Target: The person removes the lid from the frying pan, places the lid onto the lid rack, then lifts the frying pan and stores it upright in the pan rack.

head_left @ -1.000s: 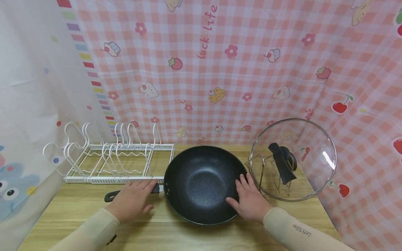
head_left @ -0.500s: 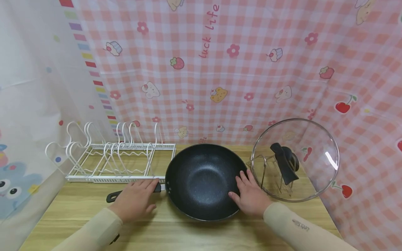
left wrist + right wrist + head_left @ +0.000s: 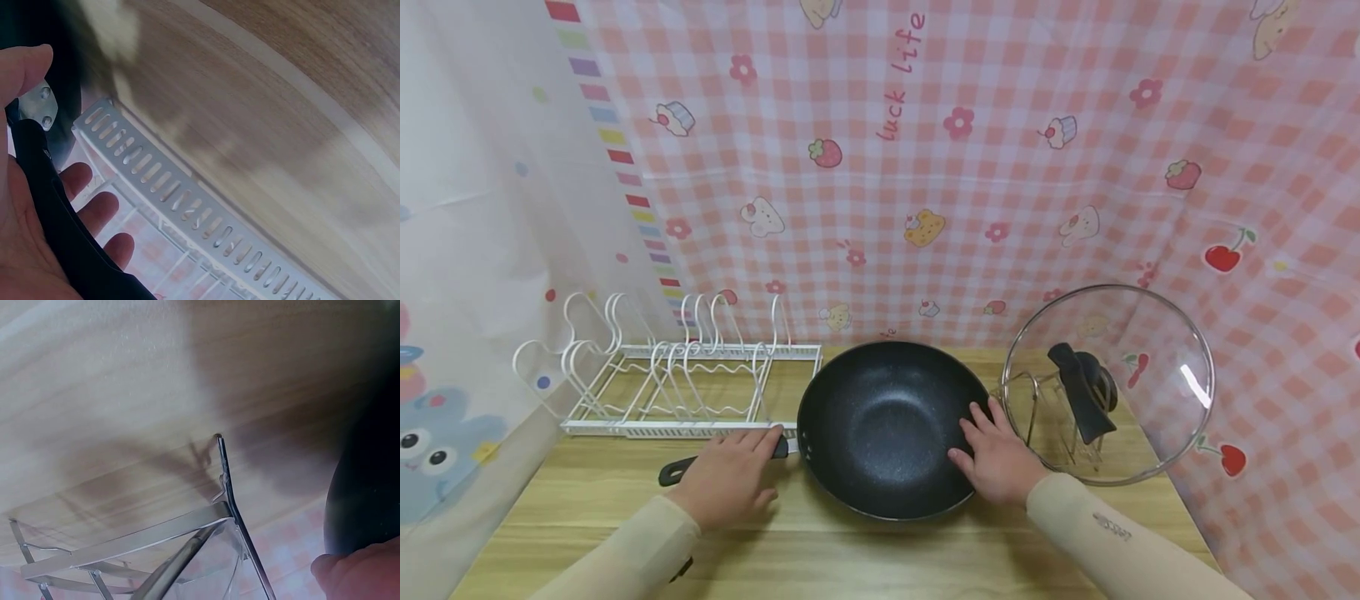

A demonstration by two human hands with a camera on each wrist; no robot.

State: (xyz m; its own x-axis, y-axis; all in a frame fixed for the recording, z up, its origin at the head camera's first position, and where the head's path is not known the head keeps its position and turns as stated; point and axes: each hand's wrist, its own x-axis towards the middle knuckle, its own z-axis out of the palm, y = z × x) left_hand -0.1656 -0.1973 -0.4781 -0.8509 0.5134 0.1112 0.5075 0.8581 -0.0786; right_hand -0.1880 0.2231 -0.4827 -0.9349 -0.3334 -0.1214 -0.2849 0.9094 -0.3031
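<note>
A black wok (image 3: 891,433) with a long black handle (image 3: 677,471) sits over the wooden tabletop (image 3: 820,558) in the middle of the head view. My left hand (image 3: 726,475) lies across the handle near the wok. In the left wrist view the handle runs along the palm, its fingers (image 3: 100,212) reaching out beyond it and the thumb (image 3: 22,69) near the riveted bracket. At the wok's right side, my right hand (image 3: 1000,454) touches the rim, fingers spread over the inner wall. The right wrist view shows only a fingertip (image 3: 356,575) against the dark wok.
A white wire rack (image 3: 685,428) with upright loops stands at the left, its end close to the wok. A large glass lid (image 3: 1150,350) with a black handle leans upright in a metal wire stand (image 3: 1033,408) just right of the wok. Checked cloth (image 3: 880,208) hangs behind.
The wok's near rim has moved slightly up the head view, away from me, with my right hand following. My left hand stays on the handle. The rack and lid stand as before.
</note>
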